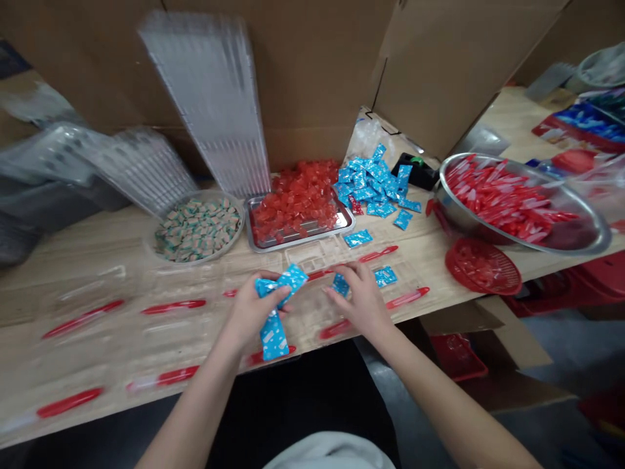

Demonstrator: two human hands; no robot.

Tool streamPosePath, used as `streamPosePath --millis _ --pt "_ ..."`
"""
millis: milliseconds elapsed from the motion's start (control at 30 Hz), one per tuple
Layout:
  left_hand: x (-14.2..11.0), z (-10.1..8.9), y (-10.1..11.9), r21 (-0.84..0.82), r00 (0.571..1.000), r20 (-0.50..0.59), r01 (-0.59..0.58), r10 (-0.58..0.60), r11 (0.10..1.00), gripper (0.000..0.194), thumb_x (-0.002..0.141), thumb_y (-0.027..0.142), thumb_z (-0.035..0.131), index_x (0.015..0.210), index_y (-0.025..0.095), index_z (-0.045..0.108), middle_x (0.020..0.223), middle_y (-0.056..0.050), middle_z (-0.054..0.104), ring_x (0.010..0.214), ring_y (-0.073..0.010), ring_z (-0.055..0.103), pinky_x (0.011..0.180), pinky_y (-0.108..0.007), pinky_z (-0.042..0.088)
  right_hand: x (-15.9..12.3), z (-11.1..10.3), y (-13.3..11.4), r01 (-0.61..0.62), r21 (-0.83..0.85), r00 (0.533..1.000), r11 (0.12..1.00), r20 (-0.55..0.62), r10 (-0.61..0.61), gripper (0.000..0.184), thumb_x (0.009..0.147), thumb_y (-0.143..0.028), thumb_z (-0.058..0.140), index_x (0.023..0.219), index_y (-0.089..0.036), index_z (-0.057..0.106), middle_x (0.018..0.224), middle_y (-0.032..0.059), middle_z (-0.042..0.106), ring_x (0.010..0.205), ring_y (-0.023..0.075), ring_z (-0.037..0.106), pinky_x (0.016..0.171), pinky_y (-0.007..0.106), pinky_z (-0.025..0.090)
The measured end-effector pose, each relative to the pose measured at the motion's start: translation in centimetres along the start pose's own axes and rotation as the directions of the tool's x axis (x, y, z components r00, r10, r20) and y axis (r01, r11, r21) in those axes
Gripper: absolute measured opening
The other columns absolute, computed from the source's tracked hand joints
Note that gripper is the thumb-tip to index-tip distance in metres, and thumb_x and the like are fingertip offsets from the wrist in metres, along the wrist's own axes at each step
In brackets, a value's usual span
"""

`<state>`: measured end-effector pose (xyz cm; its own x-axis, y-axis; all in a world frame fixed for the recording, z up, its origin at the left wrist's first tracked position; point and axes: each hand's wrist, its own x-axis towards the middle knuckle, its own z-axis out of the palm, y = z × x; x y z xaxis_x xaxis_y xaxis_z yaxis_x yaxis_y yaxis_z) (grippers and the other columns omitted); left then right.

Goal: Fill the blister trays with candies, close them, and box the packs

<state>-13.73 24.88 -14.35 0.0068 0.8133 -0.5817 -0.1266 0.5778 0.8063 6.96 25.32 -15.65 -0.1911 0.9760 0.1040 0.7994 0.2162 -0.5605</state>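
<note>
My left hand [251, 309] is closed around several small blue printed packets [275, 337], which stick out above and below the fingers. Just to its right, my right hand [364, 303] has its thumb and fingers around one blue packet [340, 284], low over a clear plastic tray [312, 303]. Slim red pen-shaped things [174, 306] lie in the row of clear trays along the table. Single blue packets [385, 276] rest in the trays to the right of my right hand.
Behind the trays stand a round dish of small wrapped pieces [200, 228], a metal tray [297, 241] of red pieces and a blue packet pile [374, 182]. On the right are a steel bowl [598, 238] of red pen-shaped things and a red basket [510, 280]. Clear trays [209, 98] stack upright.
</note>
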Motion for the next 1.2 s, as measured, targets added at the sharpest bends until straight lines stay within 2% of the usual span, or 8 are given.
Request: streamPosePath --millis 133,300,433,600,767,933,1033,1200 --pt "1.2 1.0 0.2 0.146 0.994 0.039 -0.109 0.104 0.983 0.031 0.064 0.030 0.073 0.086 0.018 0.055 0.057 0.003 0.061 0.048 -0.0153 0.062 0.042 -0.021 0.046 2.2 -0.2 -0.4 -0.070 0.149 0.978 0.986 0.207 0.039 0.021 0.085 -0.026 0.052 0.102 -0.019 0.062 0.087 0.0051 0.064 0.074 0.0159 0.060 0.069 0.030 0.049" --pt "2.5 -1.6 1.0 0.123 0.985 -0.096 -0.133 0.145 0.983 0.031 0.068 0.032 0.067 0.093 0.017 0.057 0.066 -0.001 0.064 0.055 -0.0172 0.065 0.045 -0.022 0.048 2.2 -1.7 1.7 -0.130 0.112 0.988 0.985 0.097 0.119 0.016 0.085 -0.027 0.053 0.094 -0.019 0.064 0.085 0.0050 0.064 0.074 0.0160 0.059 0.067 0.030 0.048" --pt "4.8 -1.1 2.1 0.233 0.974 -0.063 -0.195 0.215 0.953 0.026 0.073 0.027 0.061 0.098 0.018 0.058 0.075 -0.002 0.066 0.057 -0.0172 0.066 0.050 -0.025 0.050 0.6 -2.0 1.1 0.089 0.078 0.969 0.993 0.225 -0.105 0.014 0.086 -0.022 0.052 0.090 -0.021 0.066 0.085 0.0051 0.062 0.080 0.0171 0.058 0.073 0.032 0.047" --pt "8.8 3.0 2.8 0.806 0.913 -0.026 -0.221 0.406 0.549 0.018 0.074 0.028 0.062 0.089 0.019 0.063 0.082 -0.009 0.069 0.079 -0.0262 0.067 0.072 -0.035 0.050 -0.4 -1.4 -0.3 0.134 0.059 0.969 0.989 0.202 -0.143 0.016 0.087 -0.021 0.050 0.093 -0.020 0.065 0.086 0.0060 0.061 0.083 0.0180 0.057 0.077 0.033 0.046" --pt "8.3 3.3 3.1 0.826 0.887 0.032 -0.283 0.460 0.488 0.020 0.073 0.023 0.064 0.092 0.016 0.064 0.101 -0.015 0.066 0.093 -0.0285 0.064 0.078 -0.037 0.049 1.9 -3.7 2.9 -0.034 -0.058 0.986 0.998 0.161 0.043 0.016 0.086 -0.025 0.050 0.086 -0.021 0.066 0.084 0.0039 0.064 0.081 0.0163 0.059 0.075 0.028 0.046" --pt "5.4 -1.0 3.7 0.100 0.960 -0.206 -0.173 0.190 0.980 0.018 0.074 0.023 0.066 0.091 0.018 0.061 0.072 0.000 0.061 0.049 -0.0095 0.057 0.042 -0.017 0.045 9.5 -8.6 12.0 -0.591 -0.329 0.806 0.736 -0.269 0.527 0.038 0.082 -0.036 0.054 0.107 -0.008 0.061 0.104 0.0190 0.062 0.091 0.0236 0.059 0.074 0.031 0.044" --pt "3.7 -4.4 3.6 -0.577 0.975 -0.115 0.092 -0.192 0.812 0.009 0.086 0.014 0.050 0.081 0.014 0.057 0.066 0.001 0.057 0.044 -0.0030 0.051 0.038 -0.009 0.042 13.2 -10.0 15.8 -0.743 -0.356 0.663 0.567 -0.281 0.693 0.055 0.073 -0.045 0.063 0.102 0.001 0.061 0.101 0.0289 0.060 0.090 0.0272 0.059 0.068 0.033 0.041" --pt "2.2 -9.0 3.3 -0.799 0.925 -0.263 -0.048 -0.276 0.600 0.028 0.094 0.012 0.034 0.071 0.014 0.051 0.058 0.003 0.050 0.043 -0.0011 0.050 0.045 -0.007 0.046 14.2 -10.0 15.4 -0.677 -0.395 0.722 0.621 -0.189 0.666 0.031 0.068 -0.027 0.069 0.084 -0.001 0.066 0.082 0.0279 0.062 0.074 0.0254 0.060 0.059 0.035 0.035"
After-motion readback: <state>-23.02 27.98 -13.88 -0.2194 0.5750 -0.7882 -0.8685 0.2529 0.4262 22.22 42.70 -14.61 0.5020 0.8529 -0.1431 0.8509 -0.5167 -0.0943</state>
